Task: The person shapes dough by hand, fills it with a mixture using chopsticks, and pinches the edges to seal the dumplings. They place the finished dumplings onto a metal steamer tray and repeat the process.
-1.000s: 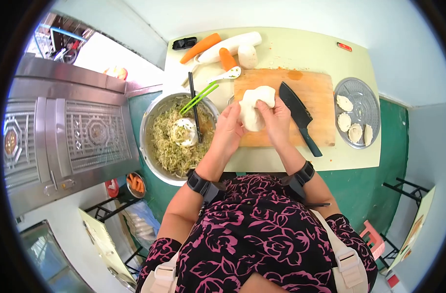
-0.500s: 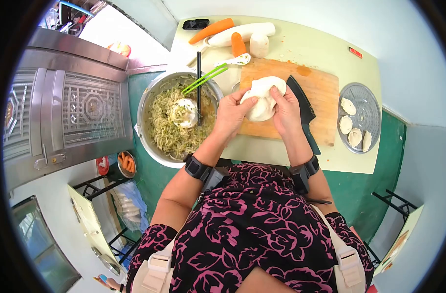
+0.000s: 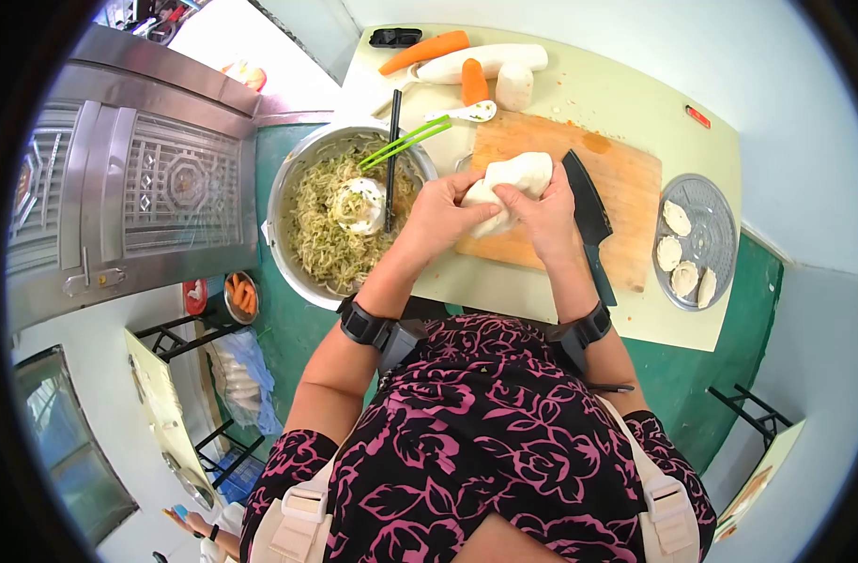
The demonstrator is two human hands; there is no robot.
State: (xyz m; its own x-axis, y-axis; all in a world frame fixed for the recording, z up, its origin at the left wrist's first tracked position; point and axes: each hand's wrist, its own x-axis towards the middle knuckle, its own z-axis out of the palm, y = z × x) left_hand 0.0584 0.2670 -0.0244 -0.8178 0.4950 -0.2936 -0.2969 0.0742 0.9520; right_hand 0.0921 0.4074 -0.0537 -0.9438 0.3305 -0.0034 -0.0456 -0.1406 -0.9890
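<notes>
A lump of white dough is held between both hands above the wooden cutting board. My left hand grips its left side, fingers curled underneath and thumb on top. On the right side my right hand holds it, the thumb pressing across the near face. Just right of that hand lies a black cleaver on the board, its handle pointing toward me. Left of my hands stands a metal bowl of shredded filling, with a small white bowl in it.
Black chopsticks and green chopsticks rest across the bowl; a white spoon lies nearby. Carrots and white radishes sit at the back. A round metal tray at right bears several dumplings.
My hands have turned and folded the dough, whose shape is now longer and more bunched. The whole view has shifted slightly.
</notes>
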